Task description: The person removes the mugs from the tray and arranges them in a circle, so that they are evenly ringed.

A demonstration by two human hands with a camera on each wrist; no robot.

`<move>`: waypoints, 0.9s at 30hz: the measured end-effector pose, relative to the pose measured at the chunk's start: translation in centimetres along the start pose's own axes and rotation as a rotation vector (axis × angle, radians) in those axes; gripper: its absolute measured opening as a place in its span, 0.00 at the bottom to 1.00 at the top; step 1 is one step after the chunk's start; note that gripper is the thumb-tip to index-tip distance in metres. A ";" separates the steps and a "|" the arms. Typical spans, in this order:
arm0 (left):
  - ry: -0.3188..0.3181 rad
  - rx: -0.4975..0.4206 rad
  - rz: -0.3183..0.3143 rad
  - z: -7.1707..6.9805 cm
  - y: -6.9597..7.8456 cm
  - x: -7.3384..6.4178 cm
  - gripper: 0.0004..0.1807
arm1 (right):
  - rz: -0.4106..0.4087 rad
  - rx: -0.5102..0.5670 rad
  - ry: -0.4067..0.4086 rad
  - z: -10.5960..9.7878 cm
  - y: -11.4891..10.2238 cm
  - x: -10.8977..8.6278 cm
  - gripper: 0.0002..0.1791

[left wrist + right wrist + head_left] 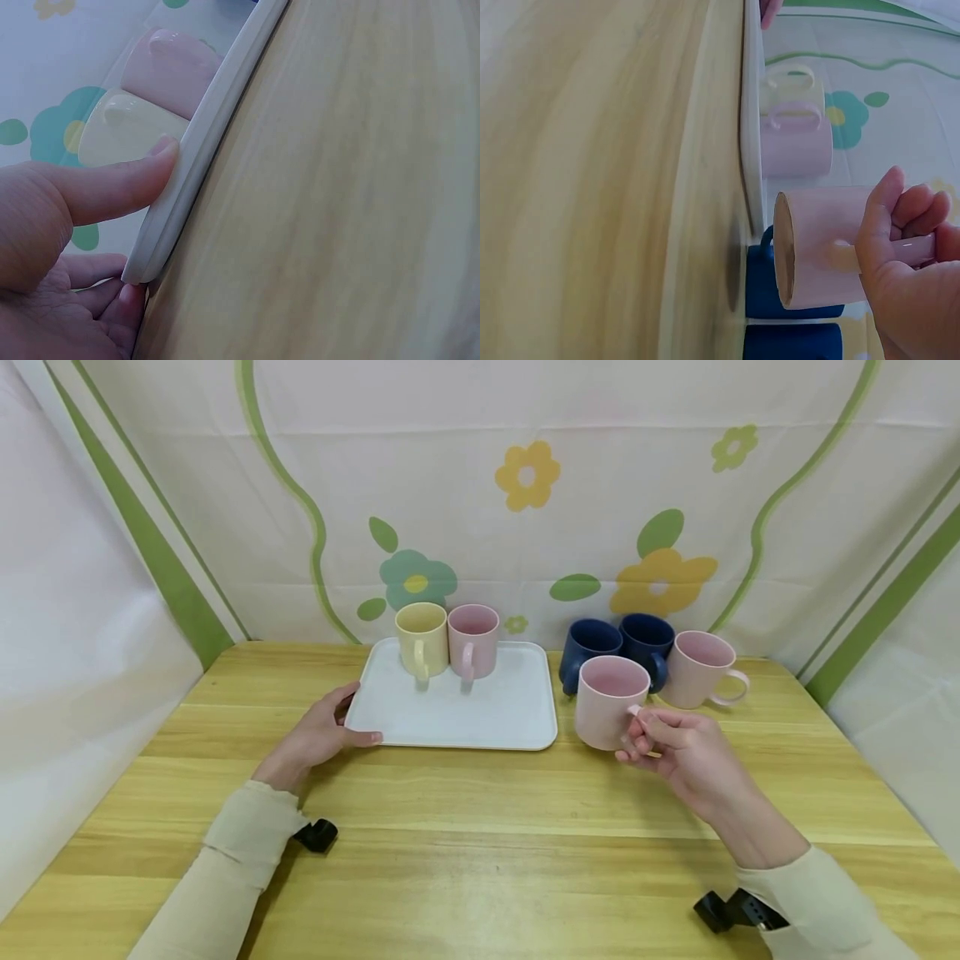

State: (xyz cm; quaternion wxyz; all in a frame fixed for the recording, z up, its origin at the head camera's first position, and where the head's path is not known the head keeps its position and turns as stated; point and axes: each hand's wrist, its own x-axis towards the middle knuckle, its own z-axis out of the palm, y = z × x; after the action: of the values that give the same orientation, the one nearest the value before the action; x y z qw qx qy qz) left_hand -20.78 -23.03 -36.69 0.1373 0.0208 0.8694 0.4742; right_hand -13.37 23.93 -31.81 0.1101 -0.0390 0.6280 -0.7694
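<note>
Right hand [693, 760] grips the handle [913, 250], best place for this probably breakable pink mug [609, 710]; left hand [321, 732] pinches the tray [450, 718].

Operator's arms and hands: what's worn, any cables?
Left hand and right hand: bare, no gloves. Cream long sleeves on both, left sleeve and right sleeve. Small black device at each wrist, left device and right device, the right with a black strap. No cables visible.

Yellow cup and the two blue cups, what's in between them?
In the head view, a pink cup stands right beside the yellow cup on the white tray; then comes the tray's bare right end, near the blue cups.
</note>
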 end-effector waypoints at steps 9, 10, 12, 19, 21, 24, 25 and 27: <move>-0.004 -0.002 0.005 0.1 -0.1 0.1 0.60 | -0.005 0.037 -0.004 -2.2 0.4 -0.4 0.11; -0.003 -0.001 0.004 0.1 -0.1 0.1 0.60 | -0.002 0.039 -0.003 -2.5 0.4 -0.5 0.11; -0.002 -0.002 0.001 0.1 -0.1 0.1 0.60 | 0.003 0.048 -0.003 -2.9 0.5 -0.5 0.11; 0.006 0.010 0.000 0.1 -0.1 0.1 0.60 | 0.030 0.089 0.003 -4.5 0.5 -0.7 0.13; 0.008 0.015 0.002 0.0 -0.2 0.1 0.60 | 0.038 0.100 0.008 -5.1 0.4 -0.8 0.13; 0.004 0.015 0.004 0.0 -0.2 0.1 0.60 | 0.049 0.105 0.016 -6.1 0.3 -1.0 0.13; 0.002 0.016 0.006 0.0 -0.2 0.1 0.60 | 0.054 0.110 0.021 -6.5 0.2 -1.1 0.13; 0.000 0.016 0.009 0.0 -0.2 0.1 0.60 | 0.057 0.112 0.029 -7.2 0.1 -1.4 0.13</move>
State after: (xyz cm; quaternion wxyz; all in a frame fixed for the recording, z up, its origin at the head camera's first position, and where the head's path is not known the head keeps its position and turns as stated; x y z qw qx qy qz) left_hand -20.90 -23.09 -36.88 0.1350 0.0259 0.8731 0.4677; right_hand -13.46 31.13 -33.30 0.1247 -0.0036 0.5864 -0.8004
